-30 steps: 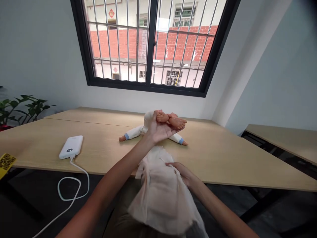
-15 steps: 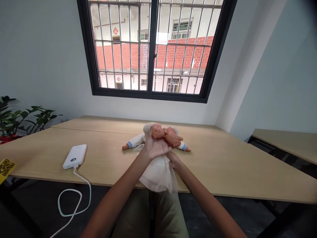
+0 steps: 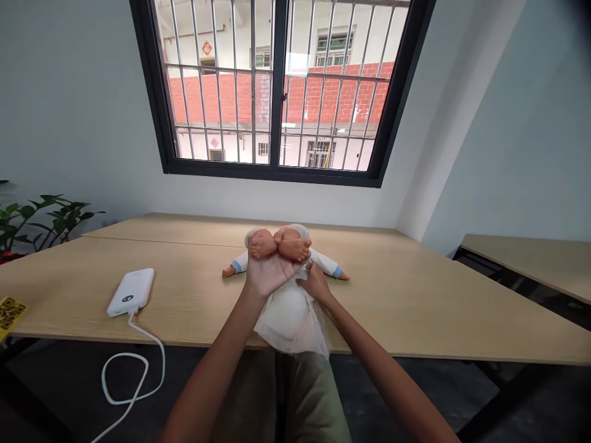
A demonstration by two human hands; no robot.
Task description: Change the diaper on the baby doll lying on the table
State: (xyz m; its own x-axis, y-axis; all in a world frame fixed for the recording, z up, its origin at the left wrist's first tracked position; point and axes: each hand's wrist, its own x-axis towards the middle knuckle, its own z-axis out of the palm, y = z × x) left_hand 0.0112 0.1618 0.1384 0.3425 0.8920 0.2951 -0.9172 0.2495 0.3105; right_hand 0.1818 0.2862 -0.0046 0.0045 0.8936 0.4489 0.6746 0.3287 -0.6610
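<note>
A baby doll (image 3: 323, 263) in a white suit with blue cuffs lies on its back on the wooden table (image 3: 415, 301), arms spread. My left hand (image 3: 268, 274) is closed round its ankles and holds both bare feet (image 3: 279, 243) up in the air. A thin white diaper-like cloth (image 3: 290, 317) lies under the doll's bottom and hangs over the table's near edge. My right hand (image 3: 314, 284) pinches the cloth's upper edge beside the doll's hip.
A white power bank (image 3: 130, 291) lies at the left of the table, its white cable (image 3: 132, 375) looping down below the edge. A yellow QR card (image 3: 9, 314) sits at far left, a potted plant (image 3: 41, 212) behind. A second table (image 3: 530, 264) stands right. A barred window is ahead.
The cloth went from my lap up onto the table under the doll. My right hand moved forward with it to the doll's hip. My left hand kept the feet raised, shifting slightly left.
</note>
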